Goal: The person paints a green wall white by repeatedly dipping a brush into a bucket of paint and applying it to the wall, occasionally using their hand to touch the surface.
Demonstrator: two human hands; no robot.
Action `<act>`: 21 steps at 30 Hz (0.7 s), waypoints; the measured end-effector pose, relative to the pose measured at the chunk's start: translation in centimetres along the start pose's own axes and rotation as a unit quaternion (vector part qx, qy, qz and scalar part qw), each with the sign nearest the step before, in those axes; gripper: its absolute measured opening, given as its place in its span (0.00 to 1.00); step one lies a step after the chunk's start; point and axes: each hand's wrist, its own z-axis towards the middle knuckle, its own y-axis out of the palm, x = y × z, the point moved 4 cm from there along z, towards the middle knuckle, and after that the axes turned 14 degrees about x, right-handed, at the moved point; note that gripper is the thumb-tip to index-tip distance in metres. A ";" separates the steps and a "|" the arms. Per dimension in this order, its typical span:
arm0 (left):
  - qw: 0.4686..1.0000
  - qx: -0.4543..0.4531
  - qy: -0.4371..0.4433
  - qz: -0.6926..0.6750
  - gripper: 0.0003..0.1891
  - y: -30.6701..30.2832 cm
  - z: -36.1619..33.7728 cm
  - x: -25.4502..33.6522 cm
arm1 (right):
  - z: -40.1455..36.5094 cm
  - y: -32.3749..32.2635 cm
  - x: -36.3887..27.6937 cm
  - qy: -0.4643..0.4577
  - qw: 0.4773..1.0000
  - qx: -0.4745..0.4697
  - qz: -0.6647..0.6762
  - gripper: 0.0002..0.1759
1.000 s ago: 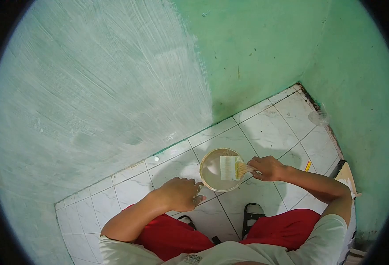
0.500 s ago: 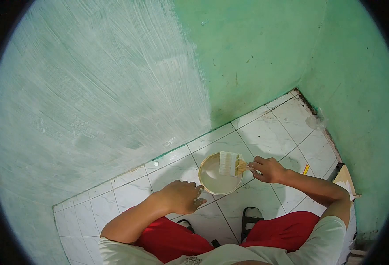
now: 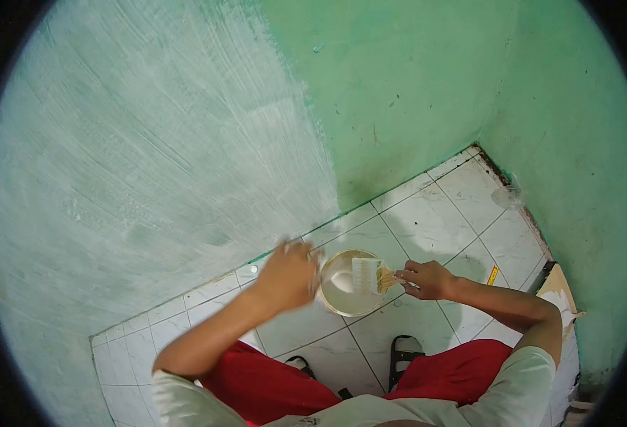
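Pinching a flat brush (image 3: pixel 367 275) above the round tin (image 3: pixel 347 312), right hand (image 3: pixel 427 280); left hand's (image 3: pixel 288 275) grip blurred, unclear.

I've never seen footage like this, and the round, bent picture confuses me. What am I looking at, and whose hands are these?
There is no machine here. A person wears a camera on the head that looks forward and down, and its wide lens bends the picture into a circle. So both hands are the wearer's own. The person crouches on a white tiled floor in the corner of a green wall; the wall's left part is brushed over with whitish paint. On the floor stands a round paint bowl with white paint in it. The right hand holds a paintbrush over the bowl. The left hand is at the bowl's left rim, but it is blurred, so I cannot tell whether it grips. Below are red shorts and a sandal.
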 end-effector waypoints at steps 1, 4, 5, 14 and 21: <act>0.995 0.063 0.016 0.070 0.30 -1.4 2.3 -0.5 | -0.2 0.2 0.1 0.002 1.000 -0.004 0.002 0.22; 0.956 0.183 0.036 0.227 0.42 -6.9 10.6 -1.7 | -0.2 0.3 0.4 -0.002 1.000 -0.007 0.010 0.23; 0.940 0.204 0.031 0.273 0.44 -8.1 13.2 -2.2 | -0.1 0.3 0.5 -0.007 1.000 -0.005 0.014 0.23; 0.879 0.208 -0.032 0.429 0.50 -10.1 22.5 -7.7 | 0.1 1.1 1.6 -0.006 0.999 0.009 0.048 0.24; 0.878 0.154 0.027 0.453 0.49 -11.0 23.0 -7.8 | -0.4 1.3 2.0 0.006 0.999 0.006 0.052 0.23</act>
